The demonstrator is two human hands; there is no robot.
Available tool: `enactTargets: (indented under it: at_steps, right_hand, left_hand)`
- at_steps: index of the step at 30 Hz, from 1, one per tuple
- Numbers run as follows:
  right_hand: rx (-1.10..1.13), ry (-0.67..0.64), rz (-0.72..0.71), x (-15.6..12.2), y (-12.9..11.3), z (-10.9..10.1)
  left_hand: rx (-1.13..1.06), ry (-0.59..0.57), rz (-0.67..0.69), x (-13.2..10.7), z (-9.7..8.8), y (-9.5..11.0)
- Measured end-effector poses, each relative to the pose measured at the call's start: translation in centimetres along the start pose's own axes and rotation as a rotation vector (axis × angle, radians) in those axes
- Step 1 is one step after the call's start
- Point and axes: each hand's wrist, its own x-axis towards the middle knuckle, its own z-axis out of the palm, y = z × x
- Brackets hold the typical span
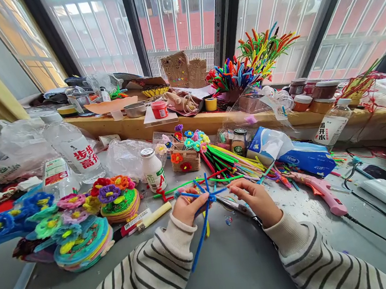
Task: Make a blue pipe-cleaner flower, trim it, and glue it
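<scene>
Blue pipe cleaners (200, 241) cross in a star shape between my two hands, one long end hanging down toward the table. My left hand (187, 208) is closed around the crossing point of the bundle. With thumb and forefinger, my right hand (254, 198) pinches the tip of a blue arm that points right. A bit of yellow pipe cleaner (207, 229) shows below the left hand. Under the right hand lies a dark, slim tool (236, 206), partly hidden, its kind unclear.
Pipe-cleaner flowers on round coiled bases (83, 248) stand at left, near a glue stick (155, 215). Behind are a white bottle (153, 171), a flower basket (185, 160) and loose pipe cleaners (231, 161). A pink glue gun (322, 191) with a black cord (378, 235) lies right.
</scene>
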Motion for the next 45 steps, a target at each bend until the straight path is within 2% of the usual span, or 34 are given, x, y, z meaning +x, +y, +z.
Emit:
enactTargets:
  at_steps: [2, 4, 6, 8, 11, 14, 17, 21, 26, 35, 40, 45]
  right_hand:
    - [0.071, 0.003, 0.073, 0.2, -0.1, -0.4]
    - [0.131, -0.057, 0.117, 0.4, -0.5, -1.2]
    - [0.061, -0.135, 0.078, 0.7, -0.8, -2.2]
    - [-0.142, -0.134, -0.006, 0.8, -1.0, -3.1]
    - [-0.387, -0.146, -0.041, 0.6, -0.9, -3.5]
    - [-0.575, -0.246, -0.111, 0.3, -0.6, -2.3]
    - [-0.762, -0.240, -0.236, 0.4, -0.3, 0.3]
    - [-1.161, -0.339, -0.402, 1.4, -0.4, 3.8]
    - [-1.227, -0.338, -0.449, 2.5, -1.2, 5.9]
    - [-1.253, -0.332, -0.469, 3.8, -1.0, 6.2]
    - [-1.203, -0.293, -0.458, 4.0, -1.3, 5.3]
    - [-1.098, -0.149, -0.340, 2.3, -1.8, 2.6]
  left_hand:
    - [0.001, 0.084, 0.162, 0.3, -0.4, 0.8]
    - [0.024, 0.145, 0.251, 0.6, -0.8, 1.5]
    - [0.006, 0.201, 0.256, 0.9, -1.1, 2.0]
    - [-0.036, 0.236, 0.223, 1.1, -1.2, 2.2]
    - [-0.067, 0.242, 0.171, 1.2, -1.1, 1.8]
    - [-0.066, 0.241, 0.149, 1.2, -0.9, 1.6]
    - [-0.082, 0.236, 0.141, 1.2, -0.9, 1.7]
    - [-0.110, 0.245, 0.156, 1.3, -1.2, 2.1]
    - [-0.126, 0.232, 0.171, 1.3, -1.6, 2.2]
    - [-0.139, 0.206, 0.159, 1.4, -1.7, 1.9]
    - [-0.177, 0.225, 0.154, 1.4, -1.5, 2.1]
    - [-0.211, 0.196, 0.180, 0.8, -1.2, 2.4]
